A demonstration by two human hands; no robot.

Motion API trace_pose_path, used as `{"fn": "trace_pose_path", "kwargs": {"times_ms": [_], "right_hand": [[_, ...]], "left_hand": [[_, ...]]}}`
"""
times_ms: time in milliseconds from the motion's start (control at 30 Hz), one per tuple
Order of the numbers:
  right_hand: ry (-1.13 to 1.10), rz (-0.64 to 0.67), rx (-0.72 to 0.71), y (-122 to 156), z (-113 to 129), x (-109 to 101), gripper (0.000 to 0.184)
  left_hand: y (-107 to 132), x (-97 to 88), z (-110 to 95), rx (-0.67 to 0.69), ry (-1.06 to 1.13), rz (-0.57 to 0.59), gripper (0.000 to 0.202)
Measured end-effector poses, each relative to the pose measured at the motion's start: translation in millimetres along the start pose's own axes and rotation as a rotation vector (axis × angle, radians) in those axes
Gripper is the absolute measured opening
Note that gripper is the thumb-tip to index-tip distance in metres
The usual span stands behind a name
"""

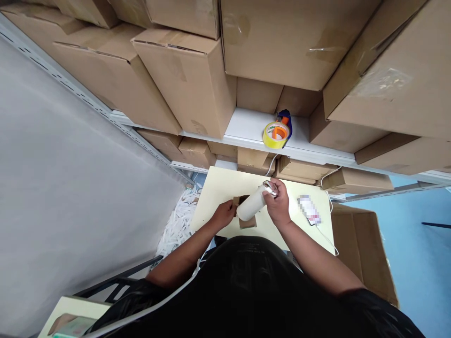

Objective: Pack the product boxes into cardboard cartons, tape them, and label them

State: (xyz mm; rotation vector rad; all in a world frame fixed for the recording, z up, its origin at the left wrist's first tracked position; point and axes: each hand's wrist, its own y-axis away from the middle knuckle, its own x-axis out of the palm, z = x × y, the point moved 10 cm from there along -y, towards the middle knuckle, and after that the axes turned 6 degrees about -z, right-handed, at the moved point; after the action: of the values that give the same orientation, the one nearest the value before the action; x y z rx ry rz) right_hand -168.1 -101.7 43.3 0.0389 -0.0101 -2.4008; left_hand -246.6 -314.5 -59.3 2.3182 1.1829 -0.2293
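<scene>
My right hand [279, 203] is closed around the top end of a white cylinder, which looks like a bottle or tumbler with a shiny cap [252, 205]. It is tilted, with its lower end down and to the left over a small brown cardboard box [247, 222]. That box lies on the cream table, partly hidden behind the cylinder. At its left side, my left hand [224, 213] pinches a flap of the box between its fingers. Whether the cylinder's lower end is inside the box or only above it, I cannot tell.
To the right on the cream table [218, 188] lies a phone with a blurred screen [309, 210], its white cable attached. A tape dispenser with yellow tape [276, 135] sits on the shelf above. Cardboard boxes [176, 80] crowd the shelves. A large open carton [362, 249] stands at right.
</scene>
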Motion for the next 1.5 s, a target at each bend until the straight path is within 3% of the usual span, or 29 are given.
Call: {"fn": "trace_pose_path", "kwargs": {"times_ms": [100, 233, 333, 467, 600, 733, 933, 1133, 1233, 1367, 1500], "right_hand": [[0.008, 0.004, -0.008, 5.7, -8.7, 1.6, 0.061], [0.030, -0.045, -0.028, 5.4, -18.3, -11.1, 0.064], [0.076, -0.049, -0.149, 3.9, -14.3, -17.4, 0.066], [0.179, 0.036, -0.369, 9.2, -8.4, -10.4, 0.063], [0.250, 0.116, -0.474, 19.8, -8.9, -3.3, 0.060], [0.291, 0.211, -0.609, 37.3, 7.1, 3.5, 0.061], [0.326, 0.275, -0.686, 60.5, 21.4, 7.3, 0.062], [0.530, 0.290, -0.537, 57.0, -29.8, 18.8, 0.064], [0.707, 0.369, -0.578, 58.3, -55.1, 35.5, 0.066], [0.812, 0.468, -0.568, 63.9, -76.8, 49.3, 0.063], [0.856, 0.476, -0.432, 68.5, -93.8, 51.7, 0.061]], "left_hand": [[1.6, 7.9, 2.0, -0.026, 0.059, 0.039, 0.026], [4.5, 23.9, 11.9, -0.101, 0.150, 0.107, 0.019], [3.1, 32.6, 17.2, -0.148, 0.204, 0.123, 0.015], [-0.1, 41.1, 19.0, -0.172, 0.286, 0.142, 0.014], [-2.5, 43.6, 24.7, -0.227, 0.398, 0.121, 0.016], [-4.8, 43.4, 27.9, -0.257, 0.455, 0.110, 0.017], [-4.8, 37.9, 25.0, -0.178, 0.429, 0.098, 0.027], [3.6, 32.1, 26.6, -0.006, 0.275, 0.095, 0.027], [5.3, 23.5, 31.1, 0.045, 0.143, 0.027, 0.024], [10.0, 17.5, 32.4, 0.098, 0.025, 0.020, 0.026], [16.8, 14.3, 33.2, 0.123, -0.053, 0.013, 0.025]]}}
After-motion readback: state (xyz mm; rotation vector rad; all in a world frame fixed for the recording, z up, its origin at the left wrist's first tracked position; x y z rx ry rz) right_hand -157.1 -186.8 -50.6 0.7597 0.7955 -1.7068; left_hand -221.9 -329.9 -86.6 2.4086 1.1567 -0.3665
